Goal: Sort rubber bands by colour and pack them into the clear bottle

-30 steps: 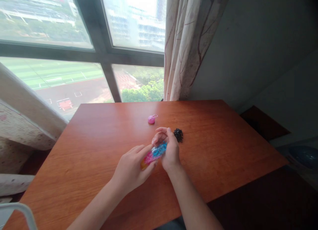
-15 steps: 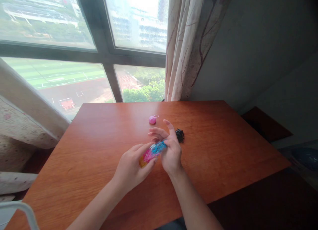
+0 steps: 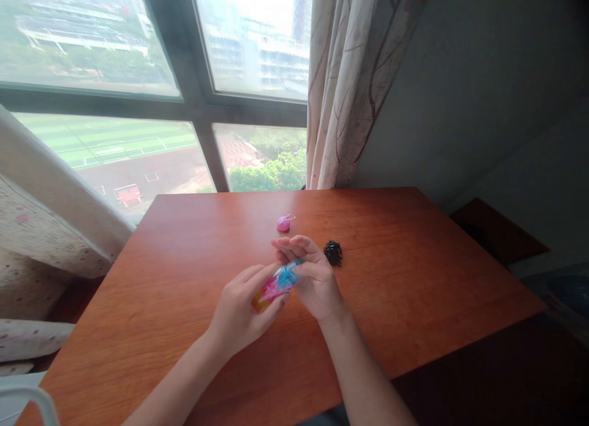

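Over the middle of a reddish wooden table point(image 3: 414, 291), my left hand point(image 3: 242, 309) is closed around a small bundle of colourful items point(image 3: 275, 285), orange, pink and blue, perhaps a clear tube of tiny bands. My right hand point(image 3: 310, 272) meets its blue end, thumb pressed against it, the other fingers stretched out above. A small black clump point(image 3: 332, 252) lies on the table just right of my right hand. A pink rounded object with a thin loop point(image 3: 284, 223) sits a little farther back.
A large window point(image 3: 184, 107) with a dark frame runs behind the table. A patterned curtain point(image 3: 354, 82) hangs at the back right beside a grey wall. A pale cushion point(image 3: 41, 229) and a white chair edge point(image 3: 32, 398) lie at the left.
My right hand's fingers opened out from a curl and now stretch over the bundle's blue end. The bundle tilted slightly lower. The view drifted a little.
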A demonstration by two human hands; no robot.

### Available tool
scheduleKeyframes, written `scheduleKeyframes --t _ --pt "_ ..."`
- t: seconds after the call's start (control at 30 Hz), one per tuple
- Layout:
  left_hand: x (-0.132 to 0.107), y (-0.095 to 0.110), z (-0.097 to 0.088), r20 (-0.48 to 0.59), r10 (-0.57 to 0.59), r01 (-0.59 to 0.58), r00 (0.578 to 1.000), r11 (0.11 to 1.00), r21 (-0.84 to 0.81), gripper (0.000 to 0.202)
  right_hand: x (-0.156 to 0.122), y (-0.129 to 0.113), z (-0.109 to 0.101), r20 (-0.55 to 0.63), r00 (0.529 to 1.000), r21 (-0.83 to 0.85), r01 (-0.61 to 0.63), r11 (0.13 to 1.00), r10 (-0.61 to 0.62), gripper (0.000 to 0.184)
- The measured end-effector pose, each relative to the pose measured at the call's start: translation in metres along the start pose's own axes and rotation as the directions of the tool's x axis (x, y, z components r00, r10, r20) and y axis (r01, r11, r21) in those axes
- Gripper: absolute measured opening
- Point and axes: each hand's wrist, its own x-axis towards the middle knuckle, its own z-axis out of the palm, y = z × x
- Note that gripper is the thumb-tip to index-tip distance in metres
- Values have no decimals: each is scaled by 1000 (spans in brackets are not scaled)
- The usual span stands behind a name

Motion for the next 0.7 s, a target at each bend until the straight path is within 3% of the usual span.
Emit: scheduleKeyframes --t 0.23,0.43,0.6,0.7 --pt "2 -1 0 -39 -29 28 999 1000 -9 32 2 0 2 -31 998 26 -52 998 52 37" --pt "1 -6 3 -8 -62 62 998 998 -7 36 6 9 -1 -222 964 267 -87 960 149 15" --pt "1 -6 3 -1 -53 53 999 997 -56 38 6 14 -5 -295 927 380 -107 919 230 19" --pt "1 -5 2 18 -53 54 998 994 -97 35 9 6 -9 -320 927 362 -70 930 194 21"
